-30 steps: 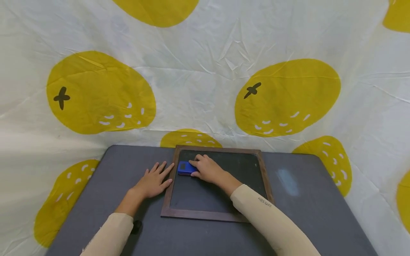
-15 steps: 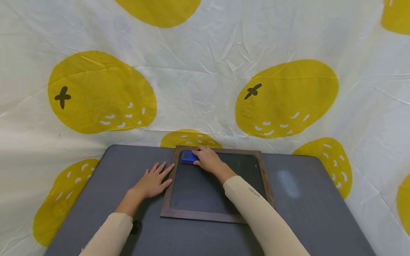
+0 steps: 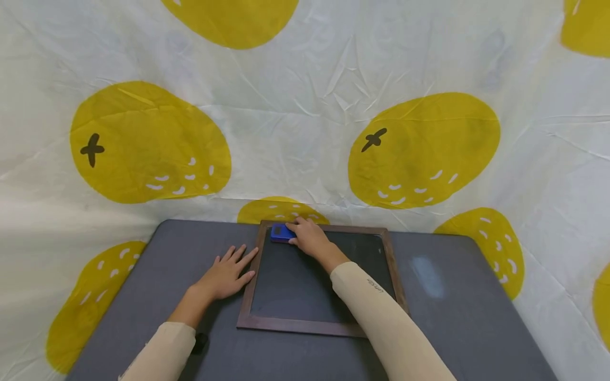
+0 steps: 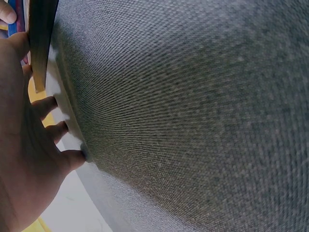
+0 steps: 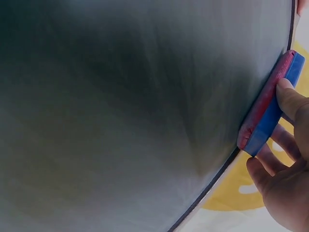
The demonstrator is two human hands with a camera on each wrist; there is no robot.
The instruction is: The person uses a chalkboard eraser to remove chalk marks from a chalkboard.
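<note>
A chalkboard point(image 3: 305, 286) in a brown wooden frame lies on the grey table. My right hand point(image 3: 310, 236) grips a blue chalkboard eraser point(image 3: 281, 233) near the board's upper left corner. In the right wrist view the eraser point(image 5: 270, 106) shows its reddish felt side against the dark surface, with the thumb on one side and fingers on the other. My left hand point(image 3: 225, 276) rests with spread, straight fingers at the left side of the frame, thumb and index touching it. The left wrist view shows that hand point(image 4: 34, 130) beside the frame's edge point(image 4: 41, 43).
The grey table point(image 3: 457, 328) carries a pale chalky smudge point(image 3: 428, 276) to the right of the board. Behind the table hangs a white cloth point(image 3: 290, 143) printed with large yellow fruit. A small black object point(image 3: 200, 343) shows by the left sleeve.
My right hand has moved the eraser up the board toward its top left corner, then held it about there. The left hand has stayed at the frame.
</note>
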